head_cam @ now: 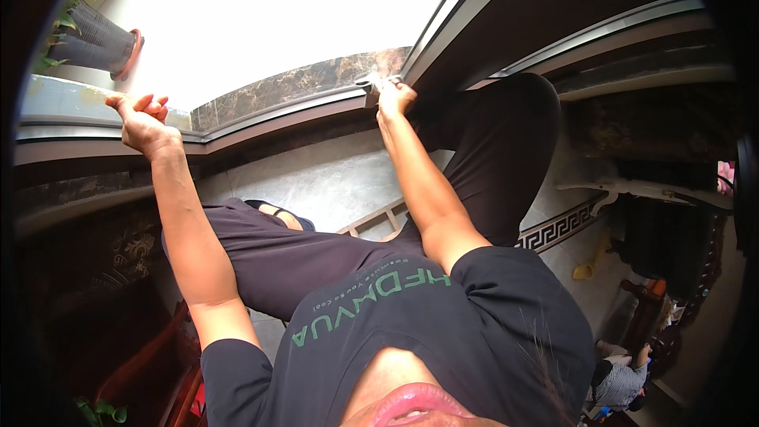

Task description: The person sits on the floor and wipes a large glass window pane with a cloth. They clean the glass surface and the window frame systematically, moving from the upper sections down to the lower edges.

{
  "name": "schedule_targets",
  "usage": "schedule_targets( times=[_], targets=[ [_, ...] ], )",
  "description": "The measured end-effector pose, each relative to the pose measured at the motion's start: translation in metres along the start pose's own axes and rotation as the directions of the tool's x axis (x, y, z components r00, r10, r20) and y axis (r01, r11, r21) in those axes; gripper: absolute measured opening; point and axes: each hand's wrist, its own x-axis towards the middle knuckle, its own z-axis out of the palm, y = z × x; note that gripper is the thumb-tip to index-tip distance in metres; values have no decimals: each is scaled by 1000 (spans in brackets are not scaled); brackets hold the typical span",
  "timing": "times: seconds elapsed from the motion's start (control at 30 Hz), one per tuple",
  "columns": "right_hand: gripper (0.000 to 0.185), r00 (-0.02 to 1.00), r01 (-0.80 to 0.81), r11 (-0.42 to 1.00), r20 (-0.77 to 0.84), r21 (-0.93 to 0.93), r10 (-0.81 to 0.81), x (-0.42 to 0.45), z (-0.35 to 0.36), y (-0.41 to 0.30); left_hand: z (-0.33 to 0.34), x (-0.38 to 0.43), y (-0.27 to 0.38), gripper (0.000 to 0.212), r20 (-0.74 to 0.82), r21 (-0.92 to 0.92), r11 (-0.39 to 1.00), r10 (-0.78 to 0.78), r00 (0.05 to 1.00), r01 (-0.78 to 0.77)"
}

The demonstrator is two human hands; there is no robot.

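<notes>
My left hand (pixel 144 123) is raised palm up over the metal window or door frame (pixel 284 108) at the left. Its fingers are loosely bent and partly apart, with nothing visible in them. Near the upright section of the frame, my right hand (pixel 396 98) is closed on a crumpled, pale grey-white cloth (pixel 373 82). The cloth lies against the bottom rail, by the corner, and is partly hidden by my fingers. Beyond the rail runs a brown marbled stone sill (pixel 308 78), in front of a very bright area.
A potted plant in a dark ribbed pot (pixel 98 38) stands beyond the frame at upper left. Dark carved wooden furniture (pixel 148 362) is at lower left. A yellow object (pixel 584 271) lies on the tiled floor at right. Another person (pixel 619 379) is at lower right.
</notes>
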Motion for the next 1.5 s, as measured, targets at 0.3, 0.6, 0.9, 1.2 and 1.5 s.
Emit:
schedule_targets(
  times=[0.3, 0.6, 0.9, 1.2, 1.5],
  targets=[
    [13, 910, 298, 955, 298, 13, -288, -110, 38, -220, -11, 47, -21, 63, 23, -88, 985, -149, 989, 150],
    [20, 766, 638, 752, 233, -168, -598, -85, 32, -157, -22, 52, -25, 62, 74, -75, 987, -139, 988, 144],
    [16, 755, 559, 677, 632, -479, -177, -90, 16, -73, -7, 14, 0, 66, 5, -71, 995, -70, 998, 70],
    [25, 462, 610, 736, 886, -295, -28, -135, 27, -158, -18, 31, -52, 59, 433, 201, 979, -122, 893, 37],
    [26, -64, 864, 503, 989, -10, 131, -139, 8, -239, -46, -129, -56, 59, 856, 261, 965, -247, 454, 34]
  ],
)
